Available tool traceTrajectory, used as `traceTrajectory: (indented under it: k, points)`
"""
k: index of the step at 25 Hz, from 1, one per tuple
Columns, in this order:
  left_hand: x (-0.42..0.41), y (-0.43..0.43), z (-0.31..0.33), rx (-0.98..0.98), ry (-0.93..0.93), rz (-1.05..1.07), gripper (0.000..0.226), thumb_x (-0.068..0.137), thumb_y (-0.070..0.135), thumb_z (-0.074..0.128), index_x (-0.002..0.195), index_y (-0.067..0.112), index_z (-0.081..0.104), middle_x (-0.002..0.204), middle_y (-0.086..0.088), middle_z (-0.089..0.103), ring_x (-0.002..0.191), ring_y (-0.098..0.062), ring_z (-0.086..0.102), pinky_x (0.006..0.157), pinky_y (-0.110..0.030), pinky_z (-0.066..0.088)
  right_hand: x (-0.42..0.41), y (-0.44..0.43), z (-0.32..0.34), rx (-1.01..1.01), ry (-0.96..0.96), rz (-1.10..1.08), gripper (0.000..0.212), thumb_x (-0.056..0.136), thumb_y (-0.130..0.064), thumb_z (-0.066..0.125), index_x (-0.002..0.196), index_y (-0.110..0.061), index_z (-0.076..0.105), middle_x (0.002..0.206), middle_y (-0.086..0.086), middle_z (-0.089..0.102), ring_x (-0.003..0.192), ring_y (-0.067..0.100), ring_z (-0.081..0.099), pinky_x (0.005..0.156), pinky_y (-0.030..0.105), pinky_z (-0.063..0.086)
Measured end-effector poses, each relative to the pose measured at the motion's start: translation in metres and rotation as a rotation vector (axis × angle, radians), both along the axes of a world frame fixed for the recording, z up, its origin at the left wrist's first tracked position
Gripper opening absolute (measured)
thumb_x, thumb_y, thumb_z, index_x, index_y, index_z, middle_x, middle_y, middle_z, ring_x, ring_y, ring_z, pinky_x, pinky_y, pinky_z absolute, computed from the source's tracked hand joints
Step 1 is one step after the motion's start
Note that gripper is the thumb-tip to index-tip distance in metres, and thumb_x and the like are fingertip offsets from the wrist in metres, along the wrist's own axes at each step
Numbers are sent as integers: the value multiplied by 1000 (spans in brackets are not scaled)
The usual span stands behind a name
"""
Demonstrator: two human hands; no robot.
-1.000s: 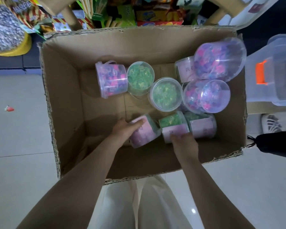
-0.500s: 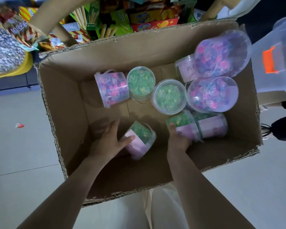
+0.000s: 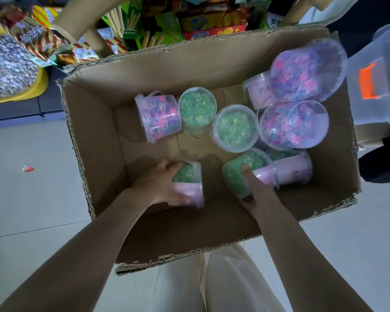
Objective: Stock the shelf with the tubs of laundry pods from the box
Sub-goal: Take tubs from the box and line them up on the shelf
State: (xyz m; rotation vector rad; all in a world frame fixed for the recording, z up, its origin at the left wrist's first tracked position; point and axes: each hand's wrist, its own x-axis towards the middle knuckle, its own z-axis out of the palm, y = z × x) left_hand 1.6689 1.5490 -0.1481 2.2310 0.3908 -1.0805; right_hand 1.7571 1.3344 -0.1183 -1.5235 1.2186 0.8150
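A person is reaching into a cardboard box [image 3: 95, 140] on the floor, each hand wrapping a tub of green laundry pods to lift it. The left hand [image 3: 160, 185] is gripping one tub [image 3: 188, 183]; the right hand [image 3: 254, 192] is clasping another tub [image 3: 241, 172], lying tipped beside the rest

legible print is sparse: the pink label of a tub [image 3: 258, 92] at the far right of the cardboard box [image 3: 95, 140] bears dark chinese characters, the first reading "洗". beyond the box's far left corner, a red-and-white striped snack bag [image 3: 35, 38] carries large characters, too blurred to read.
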Motion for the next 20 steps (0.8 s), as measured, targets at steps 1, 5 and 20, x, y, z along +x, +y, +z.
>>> traceTrajectory:
  k: [1, 5, 20]
  points:
    - [-7, -2, -3, 7, 40, 76, 111, 50, 75, 68, 142, 45, 14, 151, 5, 14, 138, -27, 27, 108, -46, 36, 1, -2, 2, 33, 12, -33, 77, 74, -39, 75, 137, -16, 37, 129, 7, 52, 112, 25, 53, 96, 42, 49]
    - [-25, -22, 2, -224, 13, 549, 97, 54, 67, 75, 135, 32, 35, 130, 10, 47, 122, -14, 48, 92, -27, 46, -3, -4, 10, 152, 46, -82, 68, 76, -38, 74, 132, -14, 43, 124, 11, 58, 110, 26, 57, 96, 43, 49]
    - [-52, -23, 111, -256, -155, 1329, 95, 38, 81, 70, 106, 15, 62, 99, -2, 70, 95, -19, 64, 96, -41, 49, -11, 1, 125, 445, -265, 173, 18, 86, -26, 64, 103, -28, 59, 105, -9, 69, 102, 9, 61, 101, 32, 41]
